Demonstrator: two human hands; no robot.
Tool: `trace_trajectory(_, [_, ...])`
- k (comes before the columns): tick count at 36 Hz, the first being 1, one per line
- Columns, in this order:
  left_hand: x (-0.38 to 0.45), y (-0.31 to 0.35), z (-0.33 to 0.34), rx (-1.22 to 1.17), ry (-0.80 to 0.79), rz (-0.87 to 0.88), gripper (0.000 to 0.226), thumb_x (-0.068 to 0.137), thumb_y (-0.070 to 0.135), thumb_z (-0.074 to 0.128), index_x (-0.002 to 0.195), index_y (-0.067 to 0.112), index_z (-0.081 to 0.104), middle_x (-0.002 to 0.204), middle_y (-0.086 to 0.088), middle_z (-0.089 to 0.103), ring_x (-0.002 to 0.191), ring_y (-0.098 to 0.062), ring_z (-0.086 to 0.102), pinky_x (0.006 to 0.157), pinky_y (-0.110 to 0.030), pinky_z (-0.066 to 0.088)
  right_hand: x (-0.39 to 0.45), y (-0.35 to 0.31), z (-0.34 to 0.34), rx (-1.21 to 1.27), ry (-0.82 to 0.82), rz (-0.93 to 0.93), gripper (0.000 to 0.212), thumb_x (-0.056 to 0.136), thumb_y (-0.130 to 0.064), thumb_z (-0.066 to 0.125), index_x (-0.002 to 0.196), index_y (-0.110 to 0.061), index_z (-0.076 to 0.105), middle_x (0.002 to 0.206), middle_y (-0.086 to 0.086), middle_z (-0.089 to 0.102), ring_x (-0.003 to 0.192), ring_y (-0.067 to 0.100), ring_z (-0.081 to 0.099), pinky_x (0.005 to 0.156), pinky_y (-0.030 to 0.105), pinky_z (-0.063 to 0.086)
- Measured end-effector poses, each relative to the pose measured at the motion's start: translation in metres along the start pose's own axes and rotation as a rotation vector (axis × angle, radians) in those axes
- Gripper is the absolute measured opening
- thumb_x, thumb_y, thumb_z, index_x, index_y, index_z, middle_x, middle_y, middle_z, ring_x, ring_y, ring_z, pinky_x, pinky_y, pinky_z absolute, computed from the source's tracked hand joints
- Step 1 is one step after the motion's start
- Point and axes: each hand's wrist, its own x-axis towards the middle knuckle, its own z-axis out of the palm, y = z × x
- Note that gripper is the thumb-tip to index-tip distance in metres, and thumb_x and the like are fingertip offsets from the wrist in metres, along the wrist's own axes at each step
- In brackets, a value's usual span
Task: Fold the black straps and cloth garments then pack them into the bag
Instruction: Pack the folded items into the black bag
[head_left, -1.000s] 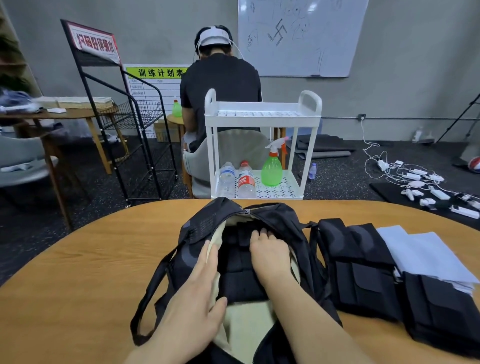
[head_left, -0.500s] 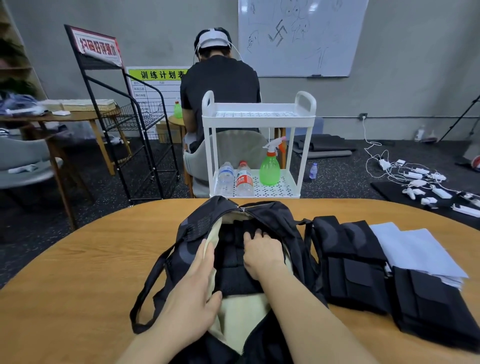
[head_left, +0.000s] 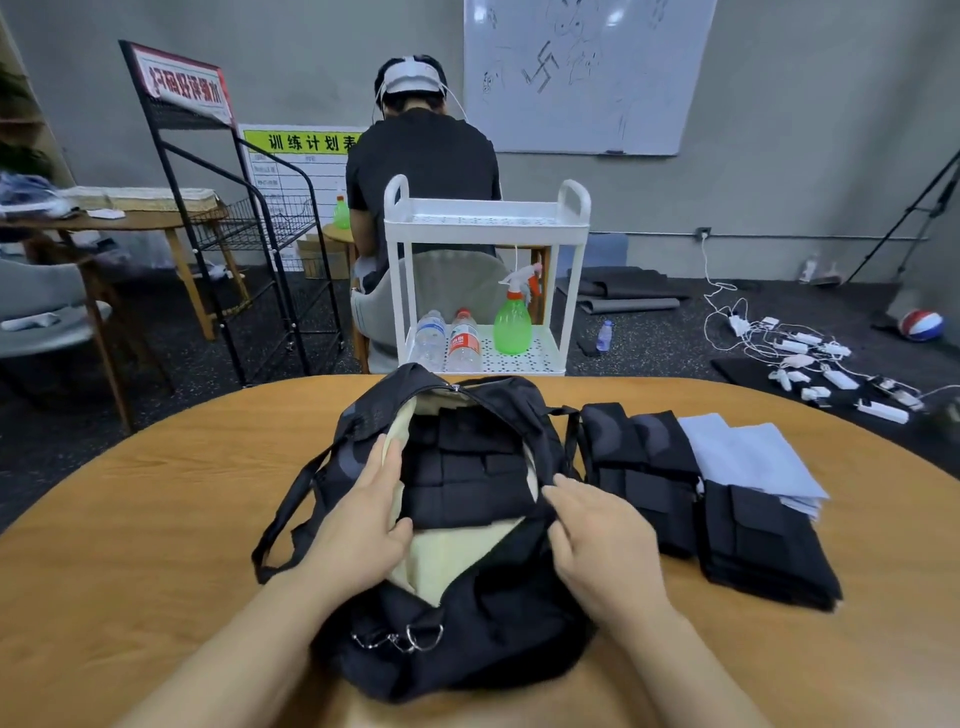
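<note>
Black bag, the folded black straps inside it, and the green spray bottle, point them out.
black bag (head_left: 483, 639), head view, front panel.
folded black straps (head_left: 467, 467), head view, top face.
green spray bottle (head_left: 512, 327), head view, body.

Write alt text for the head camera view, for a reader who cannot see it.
Two bare hands hold open a black bag on a round wooden table: the left hand rests on its cream lining, the right hand on the right rim. Folded black straps lie inside; more folded black pieces and pale cloth wait to the right.

Beyond the wooden table (head_left: 156, 519) stands a white cart (head_left: 485, 218) holding two water bottles (head_left: 448, 340) and a green spray bottle (head_left: 512, 325), behind it a seated person (head_left: 423, 171).
</note>
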Motion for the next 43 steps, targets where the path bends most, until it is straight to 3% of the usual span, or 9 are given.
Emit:
trace_trajectory(3, [0.002, -0.001, 0.001, 0.024, 0.011, -0.003, 0.091, 0.095, 0.016, 0.054, 0.155, 0.026, -0.014, 0.157, 0.017, -0.019, 0.137, -0.024, 0.039, 0.096, -0.03, 0.04, -0.023, 0.032, -0.009, -0.055, -0.007, 0.101, 0.018, 0.062, -0.009, 0.072, 0.08, -0.013, 0.074, 0.085, 0.0, 0.074, 0.077, 0.02, 0.071, 0.061, 0.027, 0.056])
trace_trajectory(8, [0.005, -0.001, 0.005, 0.07, 0.001, -0.03, 0.092, 0.094, 0.015, 0.055, 0.155, 0.024, -0.012, 0.162, 0.009, -0.016, 0.139, -0.024, 0.037, 0.099, -0.034, 0.041, -0.045, 0.073, -0.013, -0.154, -0.119, 0.222, 0.044, 0.053, -0.007, 0.09, 0.095, -0.006, 0.075, 0.095, 0.009, 0.074, 0.083, 0.024, 0.073, 0.065, 0.033, 0.058])
trace_trajectory(11, [0.009, -0.003, 0.009, 0.084, -0.008, -0.036, 0.093, 0.093, 0.014, 0.057, 0.155, 0.024, -0.011, 0.162, 0.006, -0.016, 0.134, -0.029, 0.043, 0.099, -0.038, 0.042, -0.046, 0.084, -0.015, -0.186, -0.173, 0.224, 0.045, 0.073, -0.016, 0.08, 0.114, -0.003, 0.066, 0.112, 0.014, 0.068, 0.102, 0.03, 0.067, 0.084, 0.037, 0.055])
trace_trajectory(13, [0.011, -0.006, 0.011, 0.09, -0.003, -0.027, 0.094, 0.091, 0.015, 0.057, 0.156, 0.024, -0.01, 0.162, 0.007, -0.016, 0.137, -0.028, 0.04, 0.102, -0.039, 0.042, -0.041, 0.085, -0.016, -0.257, -0.253, 0.19, 0.053, 0.093, -0.028, 0.059, 0.139, -0.004, 0.045, 0.139, 0.013, 0.05, 0.13, 0.028, 0.047, 0.108, 0.037, 0.037])
trace_trajectory(16, [0.013, -0.008, 0.014, 0.109, -0.006, -0.023, 0.094, 0.09, 0.016, 0.058, 0.156, 0.023, -0.009, 0.162, 0.007, -0.015, 0.137, -0.029, 0.039, 0.101, -0.039, 0.043, -0.03, 0.087, -0.013, -0.287, -0.322, 0.158, 0.061, 0.1, -0.036, 0.046, 0.149, -0.008, 0.025, 0.153, 0.009, 0.03, 0.142, 0.024, 0.025, 0.117, 0.034, 0.02])
trace_trajectory(23, [0.017, -0.01, 0.017, 0.143, -0.022, -0.026, 0.094, 0.091, 0.016, 0.058, 0.156, 0.022, -0.01, 0.162, 0.008, -0.018, 0.13, -0.032, 0.047, 0.097, -0.043, 0.047, -0.008, 0.089, 0.002, -0.301, -0.456, 0.172, 0.058, 0.098, -0.042, 0.049, 0.143, -0.01, 0.031, 0.14, 0.007, 0.04, 0.13, 0.025, 0.036, 0.107, 0.033, 0.029])
trace_trajectory(29, [0.018, -0.012, 0.019, 0.158, -0.036, -0.033, 0.093, 0.091, 0.015, 0.057, 0.156, 0.023, -0.01, 0.162, 0.007, -0.017, 0.129, -0.032, 0.047, 0.096, -0.045, 0.048, 0.001, 0.092, 0.004, -0.216, -0.533, 0.273, 0.041, 0.1, -0.04, 0.046, 0.132, -0.015, 0.04, 0.127, 0.005, 0.045, 0.115, 0.026, 0.051, 0.069, 0.033, 0.039])
trace_trajectory(35, [0.019, -0.011, 0.022, 0.165, -0.042, -0.04, 0.093, 0.092, 0.014, 0.057, 0.156, 0.023, -0.01, 0.162, 0.006, -0.017, 0.128, -0.031, 0.048, 0.094, -0.045, 0.049, 0.009, 0.092, -0.003, -0.202, -0.625, 0.282, 0.038, 0.103, -0.035, 0.04, 0.134, -0.013, 0.043, 0.132, 0.008, 0.046, 0.115, 0.029, 0.051, 0.073, 0.035, 0.04])
trace_trajectory(43, [0.018, -0.007, 0.018, 0.167, -0.041, -0.031, 0.094, 0.09, 0.012, 0.056, 0.156, 0.026, -0.01, 0.163, 0.005, -0.017, 0.121, -0.031, 0.054, 0.087, -0.045, 0.053, 0.008, 0.074, -0.016, -0.242, -0.44, 0.379, 0.012, 0.092, -0.002, 0.042, 0.094, -0.014, 0.04, 0.092, 0.006, 0.053, 0.078, 0.025, 0.045, 0.057, 0.031, 0.033])
